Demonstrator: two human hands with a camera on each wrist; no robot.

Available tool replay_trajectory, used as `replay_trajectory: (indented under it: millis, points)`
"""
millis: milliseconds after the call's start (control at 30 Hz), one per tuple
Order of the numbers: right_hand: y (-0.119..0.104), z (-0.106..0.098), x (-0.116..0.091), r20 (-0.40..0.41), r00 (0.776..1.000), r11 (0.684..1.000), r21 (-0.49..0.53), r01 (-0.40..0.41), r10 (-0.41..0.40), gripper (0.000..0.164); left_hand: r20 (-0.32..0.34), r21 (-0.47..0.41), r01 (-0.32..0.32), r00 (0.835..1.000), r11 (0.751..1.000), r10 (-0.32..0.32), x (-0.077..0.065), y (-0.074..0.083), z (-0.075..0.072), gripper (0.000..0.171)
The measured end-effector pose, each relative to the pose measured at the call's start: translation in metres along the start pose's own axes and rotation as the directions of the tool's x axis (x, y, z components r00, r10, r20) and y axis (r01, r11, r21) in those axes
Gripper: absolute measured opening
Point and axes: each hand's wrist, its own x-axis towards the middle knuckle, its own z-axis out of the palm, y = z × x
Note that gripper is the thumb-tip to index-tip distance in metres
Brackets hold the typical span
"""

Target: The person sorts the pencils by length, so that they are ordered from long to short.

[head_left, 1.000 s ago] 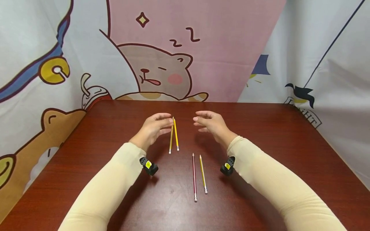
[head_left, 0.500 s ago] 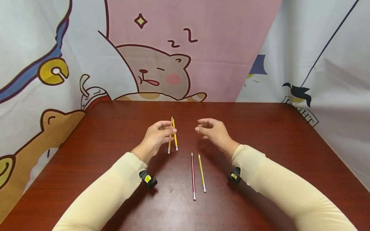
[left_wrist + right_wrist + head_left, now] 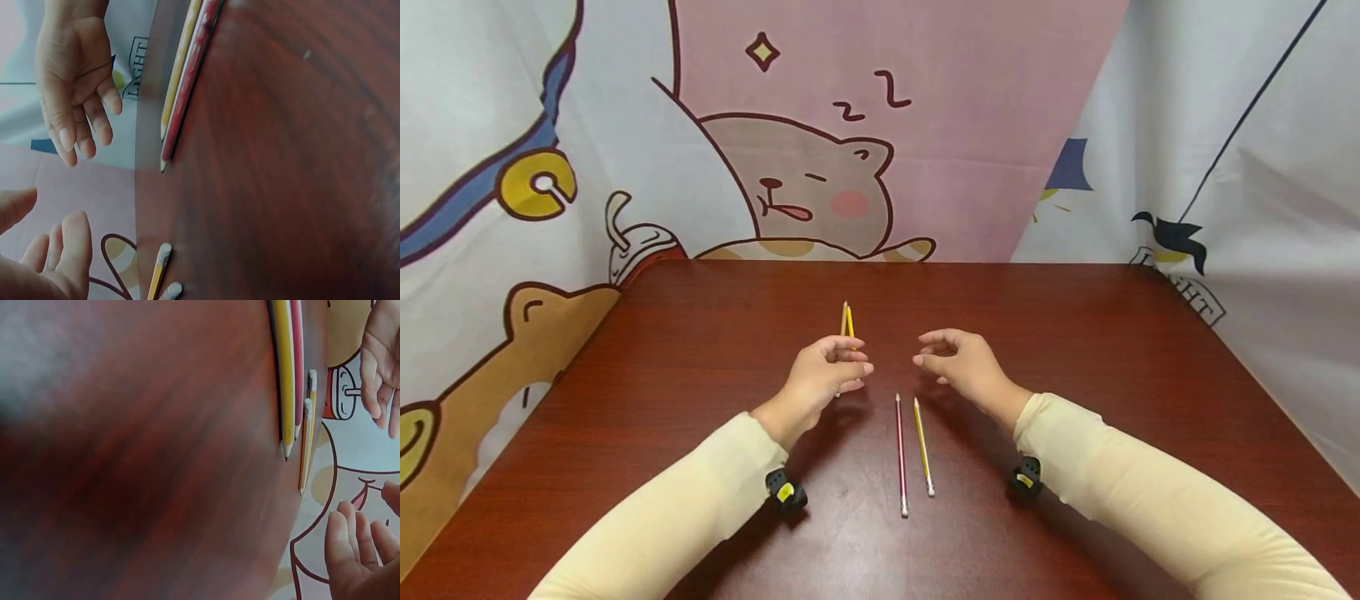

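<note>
Both empty hands drawn back toward the body; the pencils left where they lay.
The red pencil (image 3: pixel 901 455) and the yellow-and-white pencil (image 3: pixel 924 447) are laid side by side, tips toward 12 o'clock, apart from each other. At 11 o'clock from them, the far yellow pencils (image 3: pixel 852 322) are partly covered by the left hand (image 3: pixel 823 377), raised above the table (image 3: pixel 700 350). The right hand (image 3: pixel 964 367) is held up at 1 o'clock. Fingers are loosely curved and nothing is gripped; the pencils' arrangement seems unaffected by the withdrawal.
</note>
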Motion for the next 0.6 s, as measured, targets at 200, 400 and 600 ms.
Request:
replay_trajectory:
  millis: [200,400,600]
  points:
    - [0.004,0.000,-0.009,0.009,0.999,0.999,-0.008,-0.031,0.031,0.037,0.026,0.012,0.012,1.000,1.000,-0.012,-0.009,-0.005,0.008,0.038]
    - [0.008,-0.001,-0.018,0.035,0.996,0.997,0.009,-0.080,0.080,0.038,0.058,0.048,0.023,0.998,0.999,-0.026,-0.018,-0.010,0.015,0.038]
    - [0.008,-0.001,-0.026,0.075,0.991,0.992,0.051,-0.115,0.111,0.038,0.084,0.072,0.024,0.996,0.997,-0.030,-0.022,-0.015,0.020,0.037]
